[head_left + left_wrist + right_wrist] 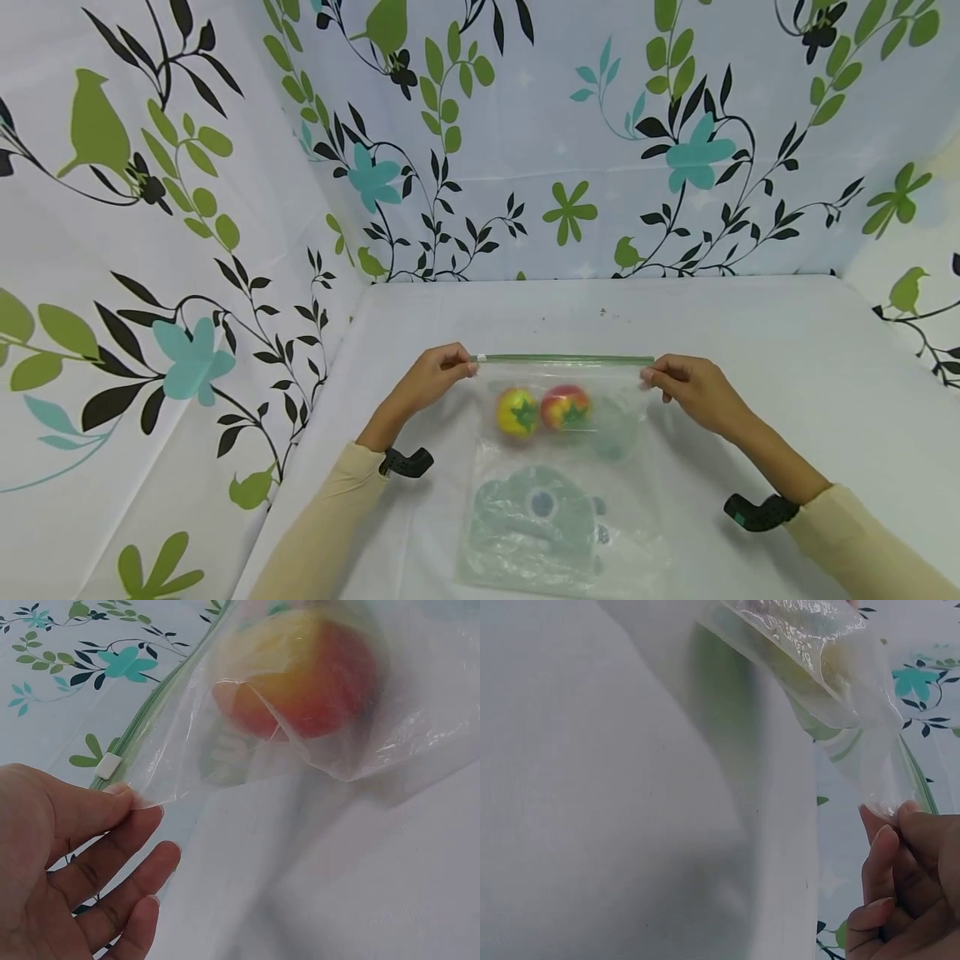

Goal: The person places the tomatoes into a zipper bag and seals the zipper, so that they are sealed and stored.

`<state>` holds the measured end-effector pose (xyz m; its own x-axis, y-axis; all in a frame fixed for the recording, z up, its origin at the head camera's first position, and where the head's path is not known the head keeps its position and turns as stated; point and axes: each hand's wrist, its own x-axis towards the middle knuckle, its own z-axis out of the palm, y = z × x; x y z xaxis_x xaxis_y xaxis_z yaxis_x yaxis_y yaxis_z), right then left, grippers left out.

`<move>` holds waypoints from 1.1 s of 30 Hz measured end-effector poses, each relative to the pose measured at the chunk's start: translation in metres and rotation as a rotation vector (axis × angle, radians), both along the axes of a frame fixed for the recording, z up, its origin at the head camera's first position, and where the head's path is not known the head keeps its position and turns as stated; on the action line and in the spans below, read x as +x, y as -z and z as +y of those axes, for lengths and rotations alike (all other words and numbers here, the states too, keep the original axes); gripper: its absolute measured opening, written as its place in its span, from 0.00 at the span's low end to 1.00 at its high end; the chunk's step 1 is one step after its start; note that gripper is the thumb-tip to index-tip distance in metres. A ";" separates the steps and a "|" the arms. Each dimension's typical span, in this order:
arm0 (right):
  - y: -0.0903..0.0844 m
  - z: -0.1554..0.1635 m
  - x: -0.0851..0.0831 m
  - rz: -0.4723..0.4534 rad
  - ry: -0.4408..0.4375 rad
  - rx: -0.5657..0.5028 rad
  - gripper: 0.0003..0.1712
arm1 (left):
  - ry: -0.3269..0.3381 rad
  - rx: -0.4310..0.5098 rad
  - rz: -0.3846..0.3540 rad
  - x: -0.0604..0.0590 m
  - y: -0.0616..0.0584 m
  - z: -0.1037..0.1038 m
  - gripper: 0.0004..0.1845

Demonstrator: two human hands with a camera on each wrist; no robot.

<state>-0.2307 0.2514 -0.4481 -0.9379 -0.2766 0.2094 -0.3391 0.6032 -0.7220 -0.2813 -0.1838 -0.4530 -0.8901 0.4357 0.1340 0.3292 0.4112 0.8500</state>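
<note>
- A clear zip bag hangs stretched between the person's two hands above the middle of the desk, its green seal strip running level along the top edge.
- The left hand pinches the bag's left top corner; the grip is closed on the plastic right by the small white slider. In the left wrist view the thumb tip presses the film's edge while the other fingers lie loosely spread below it.
- The right hand pinches the right top corner, fingertips bunched tight on a fold of the film.
- Inside the bag sit two round toy fruits side by side, touching: a yellow one on the left and a red-and-yellow one on the right, each with a green star-shaped leaf cap.
- Below the held bag, toward the near edge of the desk, another clear bag lies flat; a pale teal printed design shows through it, but no lettering can be read.
- No brand or writing is legible on either bag.
- A white cloth covers the desk; floral curtains with birds and leaves stand along its left, far and right edges.
- Dark straps circle both wrists over cream sleeves.
</note>
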 end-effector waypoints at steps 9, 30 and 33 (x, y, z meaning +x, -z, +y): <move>0.005 0.003 -0.012 -0.076 0.007 0.015 0.13 | -0.010 -0.001 0.030 0.000 0.003 0.001 0.11; -0.018 -0.033 -0.026 0.080 -0.032 0.262 0.21 | 0.005 0.009 0.031 0.023 -0.026 0.014 0.09; -0.025 -0.056 -0.032 0.149 -0.079 0.316 0.19 | -0.003 0.008 0.025 0.019 -0.019 0.014 0.09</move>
<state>-0.2628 0.1958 -0.4226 -0.8768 -0.4199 0.2345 -0.4808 0.7567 -0.4429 -0.2628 -0.1699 -0.4337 -0.8876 0.4323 0.1592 0.3490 0.4054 0.8449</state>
